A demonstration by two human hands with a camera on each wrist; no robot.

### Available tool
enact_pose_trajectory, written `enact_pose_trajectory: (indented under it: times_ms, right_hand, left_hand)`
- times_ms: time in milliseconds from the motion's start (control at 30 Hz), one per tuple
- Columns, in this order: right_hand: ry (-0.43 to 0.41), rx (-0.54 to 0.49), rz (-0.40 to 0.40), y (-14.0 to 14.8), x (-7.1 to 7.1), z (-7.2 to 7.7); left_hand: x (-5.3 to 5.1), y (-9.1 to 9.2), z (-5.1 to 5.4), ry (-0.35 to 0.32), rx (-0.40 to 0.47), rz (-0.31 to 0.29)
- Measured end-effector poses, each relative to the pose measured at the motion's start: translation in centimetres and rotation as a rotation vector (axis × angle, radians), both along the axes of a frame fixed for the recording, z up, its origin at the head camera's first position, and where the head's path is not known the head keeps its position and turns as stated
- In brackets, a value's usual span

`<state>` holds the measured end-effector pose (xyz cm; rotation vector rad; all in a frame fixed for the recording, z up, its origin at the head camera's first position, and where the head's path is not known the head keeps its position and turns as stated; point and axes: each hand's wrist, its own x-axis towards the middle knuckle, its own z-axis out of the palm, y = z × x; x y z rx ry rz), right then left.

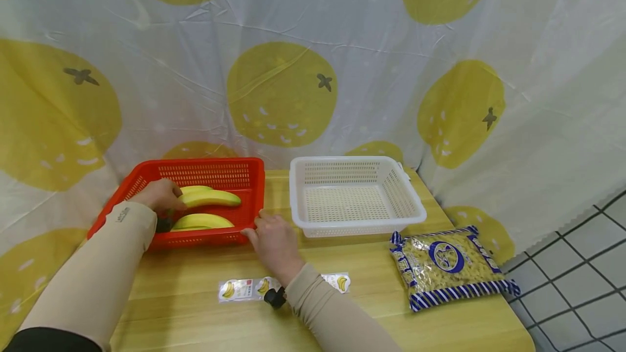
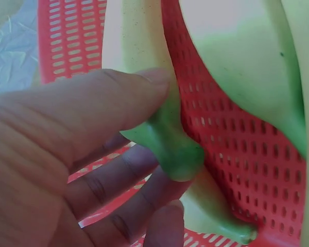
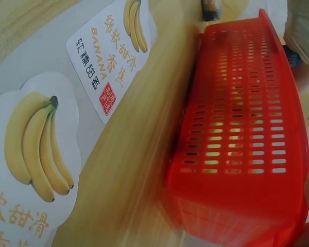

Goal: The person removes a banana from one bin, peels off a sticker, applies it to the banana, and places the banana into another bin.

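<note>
In the left hand, inside the red basket, a banana is being pinched near its green end, between thumb and fingers. Just beside, other bananas are lying. Right of this grip, the right hand is holding the basket's near corner. Below that hand, stickers are lying on the table; rightward, a white basket is standing, a pasta bag lying farther right.

Red basket at the desk's far edge, left side. My left grip inside it, pinching a banana by its left end; more bananas beside. My right grip holds the basket's near right corner. White basket: desk's far right corner. Clear bag, yellow pieces: right edge. Banana-sticker strip partly behind my right wrist.
</note>
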<state>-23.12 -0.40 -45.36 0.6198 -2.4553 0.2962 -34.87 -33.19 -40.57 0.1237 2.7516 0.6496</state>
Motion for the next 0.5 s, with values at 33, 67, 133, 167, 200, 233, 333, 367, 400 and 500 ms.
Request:
enact_pose_trajectory:
  times_ms: [33,67,133,167,200,233,333,367,400,500]
  right_hand:
    - [0.003,0.002,-0.001,0.00,-0.03,0.00]
    - [0.006,0.002,-0.002,0.02,-0.03,0.02]
    - [0.012,0.001,-0.004,0.03,-0.03,0.08]
    - [0.011,0.001,-0.006,0.03,-0.01,0.10]
    - [0.007,0.000,-0.007,0.02,-0.01,0.11]
    - [0.003,0.002,-0.008,0.00,0.00,0.12]
    - [-0.014,0.001,-0.008,-0.02,0.03,0.14]
    - [-0.018,0.003,-0.008,-0.02,0.05,0.13]
    - [-0.019,0.004,-0.009,-0.01,0.07,0.14]
    - [-0.021,0.002,-0.011,0.03,0.17,0.25]
  left_hand:
    - [-0.11,-0.01,0.02,0.009,-0.001,-0.001]
    - [-0.24,-0.05,0.01,0.021,-0.008,-0.005]
    - [-0.40,-0.10,0.03,0.051,-0.028,-0.013]
    - [-0.43,-0.11,0.03,0.063,-0.037,-0.016]
    - [-0.49,-0.17,0.02,0.082,-0.050,-0.023]
    - [-0.49,-0.18,0.05,0.098,-0.063,-0.028]
    - [-0.57,-0.22,0.15,0.128,-0.077,-0.037]
    - [-0.57,-0.18,0.23,0.136,-0.076,-0.035]
    - [-0.58,-0.16,0.32,0.145,-0.076,-0.036]
    - [-0.58,-0.06,0.68,0.150,-0.060,-0.018]
